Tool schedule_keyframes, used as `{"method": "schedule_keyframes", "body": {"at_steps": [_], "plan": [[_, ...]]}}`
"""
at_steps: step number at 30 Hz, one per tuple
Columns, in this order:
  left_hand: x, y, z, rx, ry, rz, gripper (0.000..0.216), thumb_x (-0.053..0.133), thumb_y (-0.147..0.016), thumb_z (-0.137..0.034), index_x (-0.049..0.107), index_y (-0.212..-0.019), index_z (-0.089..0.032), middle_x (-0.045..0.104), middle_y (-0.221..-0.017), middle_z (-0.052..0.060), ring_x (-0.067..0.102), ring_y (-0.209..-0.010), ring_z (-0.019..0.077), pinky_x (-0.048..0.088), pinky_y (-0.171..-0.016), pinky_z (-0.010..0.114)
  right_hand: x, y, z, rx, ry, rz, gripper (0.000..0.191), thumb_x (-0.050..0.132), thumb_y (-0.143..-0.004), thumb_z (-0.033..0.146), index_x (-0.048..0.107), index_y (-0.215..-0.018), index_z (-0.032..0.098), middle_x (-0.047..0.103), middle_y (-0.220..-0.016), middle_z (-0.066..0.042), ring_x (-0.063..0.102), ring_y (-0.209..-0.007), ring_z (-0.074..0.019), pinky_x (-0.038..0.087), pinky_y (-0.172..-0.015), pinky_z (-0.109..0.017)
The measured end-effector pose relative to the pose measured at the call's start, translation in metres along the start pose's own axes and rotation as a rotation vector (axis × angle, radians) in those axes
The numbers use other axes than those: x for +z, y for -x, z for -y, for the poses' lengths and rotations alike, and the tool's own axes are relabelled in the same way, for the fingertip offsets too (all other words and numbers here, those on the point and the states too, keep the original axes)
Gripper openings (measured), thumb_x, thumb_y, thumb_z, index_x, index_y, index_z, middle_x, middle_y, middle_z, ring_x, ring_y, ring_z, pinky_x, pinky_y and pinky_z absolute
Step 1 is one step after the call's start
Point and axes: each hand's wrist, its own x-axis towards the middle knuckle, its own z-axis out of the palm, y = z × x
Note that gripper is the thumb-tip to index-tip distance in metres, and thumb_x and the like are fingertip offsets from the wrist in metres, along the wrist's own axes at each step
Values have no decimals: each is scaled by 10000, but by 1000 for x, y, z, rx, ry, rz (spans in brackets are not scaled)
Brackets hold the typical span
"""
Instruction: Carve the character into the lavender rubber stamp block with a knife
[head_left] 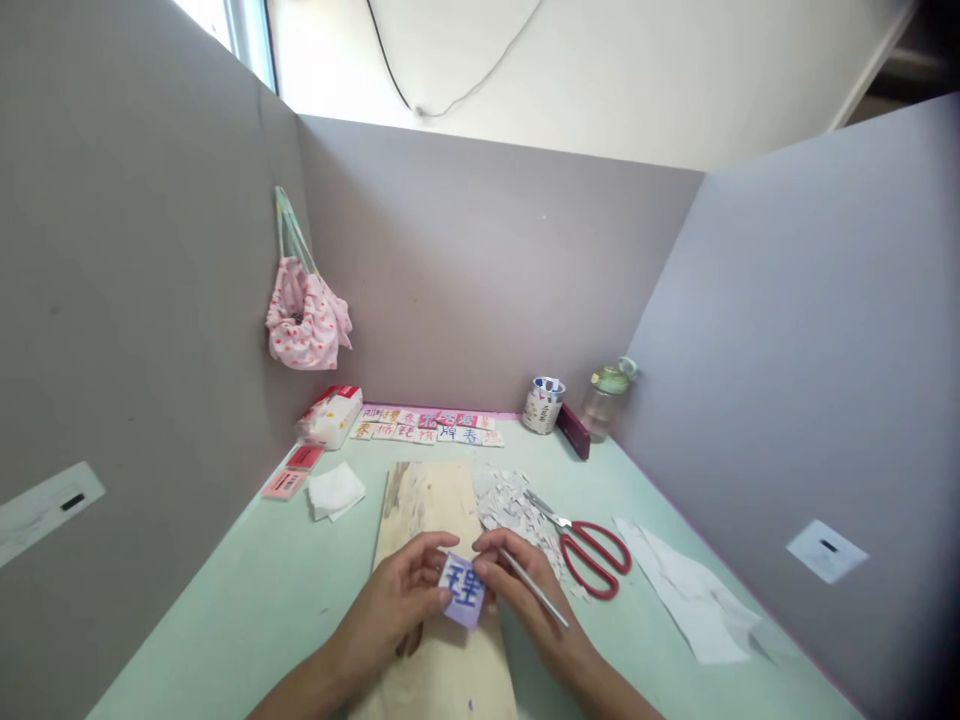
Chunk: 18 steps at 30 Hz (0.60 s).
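Note:
Both of my hands meet over a pale wooden board (427,500) lying on the green desk (247,590). My left hand (397,605) pinches the left edge of a small lilac paper square (463,588) with a blue cut-out character on it. My right hand (525,590) holds the paper's right edge with its fingertips and also grips a thin silver craft knife (534,588) that slants down to the right. The paper is lifted slightly off the board, tilted toward me.
Red-handled scissors (592,553) and a heap of paper scraps (510,500) lie right of the board. White paper sheets (690,590), a folded tissue (335,490), red cards (294,472), a row of character cards (427,427), a tissue pack (330,415), a tin (543,404) and a jar (606,400) stand around. Grey partitions enclose the desk; a pink bag (306,318) hangs at left.

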Motion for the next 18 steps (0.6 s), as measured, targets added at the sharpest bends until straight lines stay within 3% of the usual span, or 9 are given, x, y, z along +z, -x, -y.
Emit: {"method": "schedule_keyframes", "body": {"at_steps": [4,10,14,18], "plan": [[-1,1,2,6,-12,-22,552,806,-771,-463,621,-1221,-203,717,-939,59,659,-707,152,463,-588,228,1,1,0,-22,-1,15,400,723,-870,546,636,-986,174,598,-705,7,561,-698,-172,422,-672,-279],[0,0,8,-14,-31,-39,606,791,-753,-534,587,-1209,-192,713,-882,39,386,-405,26,265,-379,175,2,-1,-4,-16,2,-6,406,735,-854,552,641,-976,177,607,-698,9,576,-687,-173,428,-674,-285],[0,0,10,-22,-41,-55,608,778,-763,-578,581,-1189,-191,694,-843,13,342,-386,14,245,-376,177,4,-2,-3,-1,13,-16,399,745,-847,540,648,-968,173,630,-698,0,588,-680,-176,437,-673,-292],[3,0,12,5,-25,-86,546,821,-742,-518,599,-1117,-189,686,-877,20,514,-558,72,334,-481,187,8,-2,-4,12,23,-17,399,765,-829,529,652,-951,166,635,-691,-2,592,-673,-175,436,-662,-291]]}}
